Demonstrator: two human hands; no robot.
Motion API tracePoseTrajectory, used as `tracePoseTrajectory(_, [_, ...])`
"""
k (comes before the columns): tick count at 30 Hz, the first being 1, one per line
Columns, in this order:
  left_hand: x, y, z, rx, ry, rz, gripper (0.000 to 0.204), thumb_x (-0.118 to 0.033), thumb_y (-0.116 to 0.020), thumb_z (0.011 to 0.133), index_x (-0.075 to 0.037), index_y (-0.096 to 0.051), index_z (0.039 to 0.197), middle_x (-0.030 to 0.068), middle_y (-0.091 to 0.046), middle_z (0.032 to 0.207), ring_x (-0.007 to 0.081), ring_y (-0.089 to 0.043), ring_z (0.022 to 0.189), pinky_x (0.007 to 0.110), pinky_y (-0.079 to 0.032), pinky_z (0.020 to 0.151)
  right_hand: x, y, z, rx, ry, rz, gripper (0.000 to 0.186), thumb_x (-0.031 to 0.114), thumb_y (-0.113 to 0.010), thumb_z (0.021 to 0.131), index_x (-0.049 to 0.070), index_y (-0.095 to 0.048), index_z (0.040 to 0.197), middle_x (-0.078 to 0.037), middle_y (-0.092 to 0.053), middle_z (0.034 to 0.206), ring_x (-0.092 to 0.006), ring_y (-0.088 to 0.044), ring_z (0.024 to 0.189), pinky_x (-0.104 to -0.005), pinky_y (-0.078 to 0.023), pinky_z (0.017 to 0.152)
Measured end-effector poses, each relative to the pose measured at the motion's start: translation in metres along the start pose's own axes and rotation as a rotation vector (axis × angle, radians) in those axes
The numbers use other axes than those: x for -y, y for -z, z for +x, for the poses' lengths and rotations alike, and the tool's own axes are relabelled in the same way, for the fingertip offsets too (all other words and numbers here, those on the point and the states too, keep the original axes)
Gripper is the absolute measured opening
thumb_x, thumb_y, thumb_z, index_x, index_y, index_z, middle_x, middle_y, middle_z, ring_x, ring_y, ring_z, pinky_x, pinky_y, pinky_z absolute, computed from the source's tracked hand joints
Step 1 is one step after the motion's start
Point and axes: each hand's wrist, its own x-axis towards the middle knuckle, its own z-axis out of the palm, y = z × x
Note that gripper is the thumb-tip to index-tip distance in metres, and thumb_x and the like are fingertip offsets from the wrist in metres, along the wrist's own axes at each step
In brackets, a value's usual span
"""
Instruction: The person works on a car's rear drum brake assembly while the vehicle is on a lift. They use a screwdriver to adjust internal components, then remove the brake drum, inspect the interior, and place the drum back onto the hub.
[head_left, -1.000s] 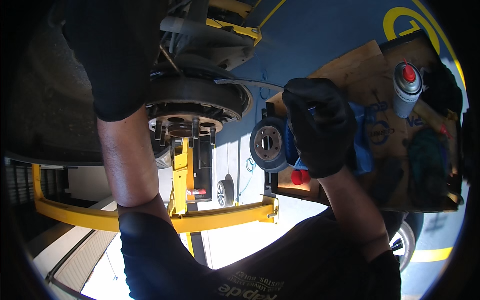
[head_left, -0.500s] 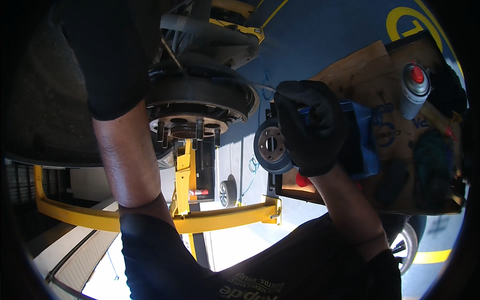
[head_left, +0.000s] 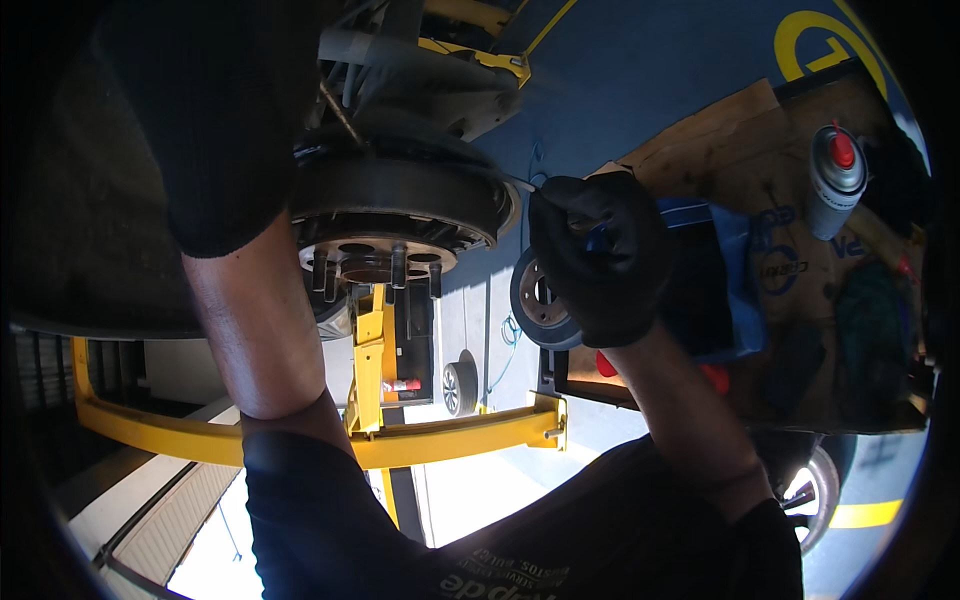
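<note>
My left hand [head_left: 205, 120] in a black glove reaches up at the upper left, beside a wheel brake assembly [head_left: 395, 200] with several studs on its hub [head_left: 370, 255]; its fingers are too dark to make out. My gloved right hand [head_left: 595, 255] is curled shut on a thin grey strip [head_left: 525, 186], whose far end reaches toward the assembly's right edge. Behind that hand lie a loose round drum [head_left: 532, 300] and a blue plastic bag [head_left: 740, 300] on a cardboard-lined tray [head_left: 740, 130].
A spray can [head_left: 835, 195] with a red top stands on the tray. Yellow lift arms [head_left: 470, 435] cross below the assembly. A loose tyre [head_left: 460, 385] and a blue hose [head_left: 510, 335] are farther back. Dark undercarriage parts [head_left: 470, 100] are above.
My right hand has moved left toward the brake assembly with the thin strip, less of which now shows. My left hand has shifted slightly left. The surroundings sit a little farther right in view.
</note>
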Motion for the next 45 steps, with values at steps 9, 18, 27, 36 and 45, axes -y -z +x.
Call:
tracePoseTrajectory(9, [-0.026, -0.013, 0.015, 0.04, 0.341, -0.531, 0.054, 0.0, -0.052, 0.098, -0.008, -0.052, 0.151, 0.0012, -0.056, 0.107, 0.0059, -0.041, 0.064, 0.021, -0.037, 0.055, -0.023, 0.0, -0.005, -0.057, -0.076, -0.038, 0.029, 0.0, -0.085, 0.075, 0.007, -0.07, 0.098, -0.009, -0.067, 0.084, -0.0206, -0.07, 0.072, -0.0299, -0.053, 0.063])
tracePoseTrajectory(18, [-0.036, -0.014, 0.018, -0.128, 0.316, -0.61, 0.045, -0.002, -0.043, 0.107, -0.008, -0.053, 0.151, -0.0015, -0.049, 0.092, 0.0022, -0.036, 0.058, 0.018, -0.031, 0.049, -0.013, -0.003, -0.003, 0.073, -0.046, -0.026, 0.025, 0.003, -0.087, 0.075, 0.007, -0.069, 0.091, -0.01, -0.065, 0.078, -0.0225, -0.07, 0.07, -0.0303, -0.051, 0.06])
tracePoseTrajectory(27, [-0.02, -0.011, 0.002, -0.121, 0.295, -0.674, 0.042, -0.004, -0.049, 0.106, -0.008, -0.056, 0.147, -0.0045, -0.043, 0.072, 0.0019, -0.04, 0.053, 0.019, -0.03, 0.045, -0.007, -0.015, -0.013, 0.045, -0.096, 0.063, 0.023, 0.003, -0.086, 0.078, 0.009, -0.066, 0.09, -0.008, -0.064, 0.077, -0.0185, -0.069, 0.069, -0.0304, -0.051, 0.059])
tracePoseTrajectory(36, [-0.023, -0.01, -0.001, -0.093, 0.316, -0.684, 0.037, -0.006, -0.052, 0.105, -0.008, -0.059, 0.141, -0.0023, -0.047, 0.074, 0.0054, -0.044, 0.056, 0.021, -0.034, 0.047, -0.009, -0.017, -0.012, 0.009, -0.103, 0.035, 0.021, 0.002, -0.084, 0.078, 0.007, -0.066, 0.088, -0.009, -0.065, 0.078, -0.0202, -0.07, 0.068, -0.0311, -0.051, 0.058])
tracePoseTrajectory(45, [-0.02, -0.008, -0.012, -0.072, 0.346, -0.678, 0.032, -0.007, -0.055, 0.104, -0.008, -0.061, 0.135, -0.0001, -0.051, 0.077, 0.0089, -0.049, 0.059, 0.024, -0.037, 0.049, -0.007, -0.02, -0.02, -0.007, -0.187, 0.068, 0.019, 0.003, -0.085, 0.078, 0.006, -0.068, 0.087, -0.01, -0.066, 0.078, -0.0209, -0.069, 0.066, -0.031, -0.051, 0.058])
